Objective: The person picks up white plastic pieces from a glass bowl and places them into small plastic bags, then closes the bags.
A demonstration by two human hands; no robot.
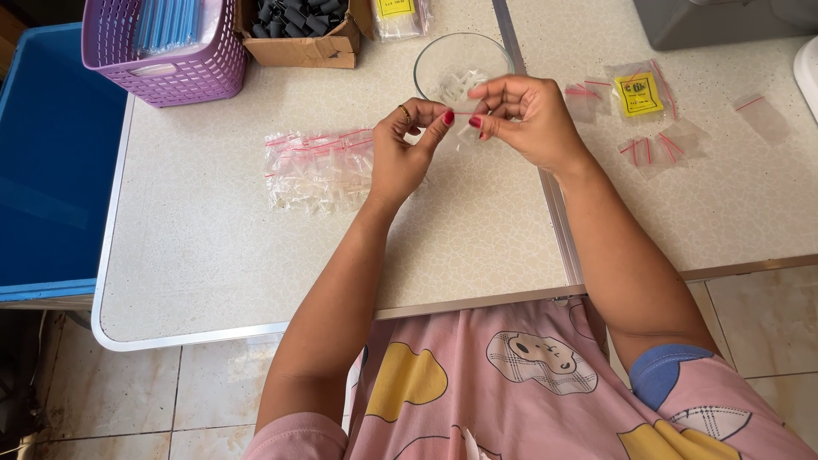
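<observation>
Two pale speckled tables (213,247) stand edge to edge under you, a metal seam between them, tiled floor below and a blue bin (51,162) off to your left; your hands are together just above the tabletop, near the glass bowl (434,61); your left hand (407,153) and right hand (524,115) each pinch an end of a small clear bag (464,121) with a red strip along its mouth, the fingers pressed on that strip, so the bag hangs between them, just in front of the bowl; whether it is fully sealed you cannot tell from here. As a judgement, the work looks partly done: a pile of filled bags (319,169) lies just beside your left hand, each holding small whitish pieces; the bowl has more such pieces in it, so some remain loose; a scatter of empty bags (656,149) waits on the right table, near a yellow-labelled pack (639,94), with one stray bag (761,115) farther right. At the far edge sit a purple basket (170,51) with blue strips, a cardboard box (302,34) of dark cylinders and another labelled pack (399,15); a grey case (724,21) shows at the top right.
</observation>
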